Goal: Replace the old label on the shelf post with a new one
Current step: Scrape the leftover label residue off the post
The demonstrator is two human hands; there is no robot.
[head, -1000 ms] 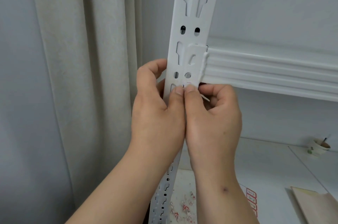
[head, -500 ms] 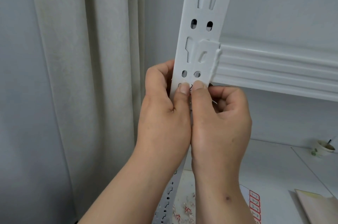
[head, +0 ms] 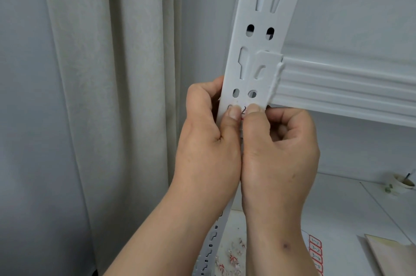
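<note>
Label (head: 243,110): pressed to the post (head: 254,68) under both thumbs, mostly hidden between them. Left hand (head: 209,140) curled round the post's edge; right hand (head: 279,147) fisted alongside, touching it. Label sheet (head: 315,251) lies below the right wrist.

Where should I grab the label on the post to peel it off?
Take the label at its top edge, coming from the front just under the beam bracket. Only that strip shows between the two thumbs; the rest is covered by the left hand and right hand, so its other edges cannot be judged.
</note>
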